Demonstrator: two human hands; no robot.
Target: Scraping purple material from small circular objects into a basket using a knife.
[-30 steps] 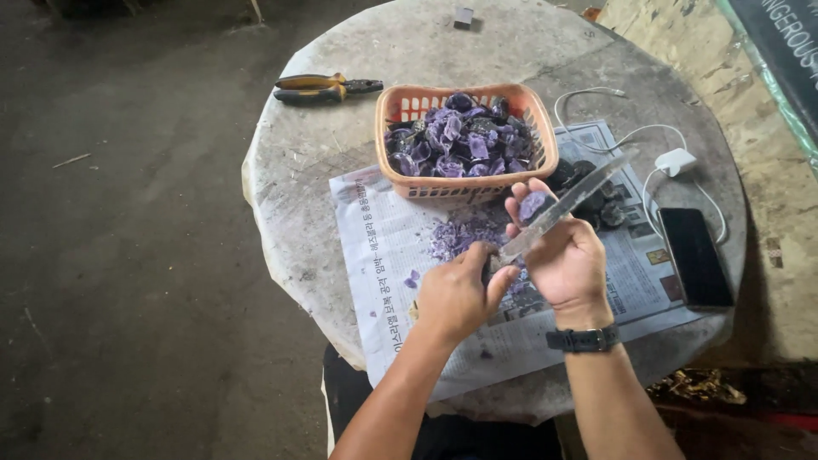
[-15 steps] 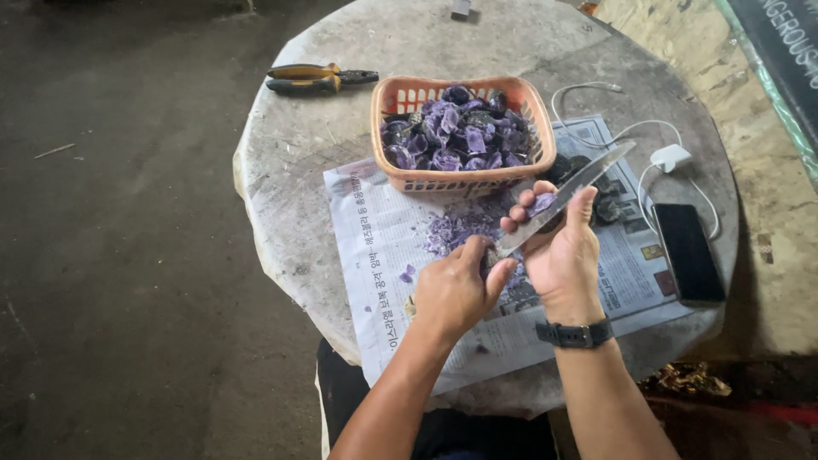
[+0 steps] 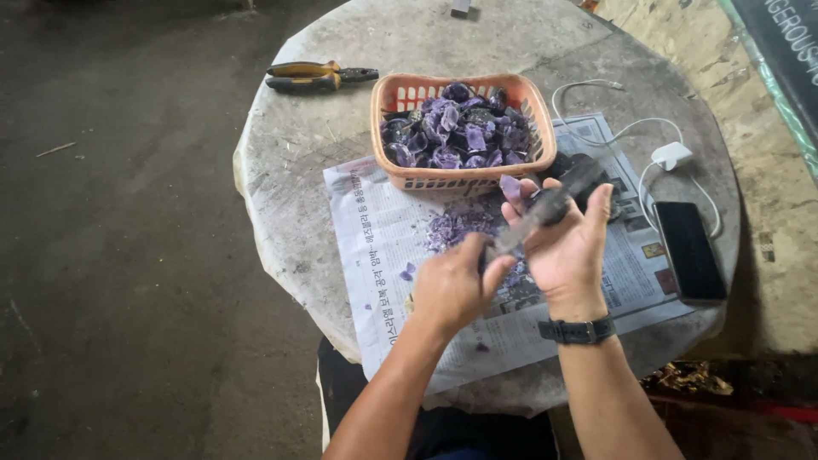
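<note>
My left hand (image 3: 452, 285) is closed around the handle of a long metal blade (image 3: 545, 209), which slants up to the right and is blurred. My right hand (image 3: 567, 247), with a black watch on the wrist, pinches a small purple stone piece (image 3: 509, 186) at its fingertips, right beside the blade. Both hands hover over a newspaper (image 3: 383, 247) with a scatter of purple chips (image 3: 460, 226) on it. An orange plastic basket (image 3: 460, 179) just beyond the hands is full of purple stones (image 3: 460, 132).
The newspaper lies on a round stone table (image 3: 290, 170). Pliers (image 3: 315, 77) lie at its far left. A black phone (image 3: 688, 251), a white charger (image 3: 671, 155) with its cable and some dark stones (image 3: 596, 170) lie to the right. A dark floor surrounds the table.
The blade has dropped closer to my right hand's fingers and is now motion-blurred. Both hands stay together over the newspaper; the view has shifted slightly.
</note>
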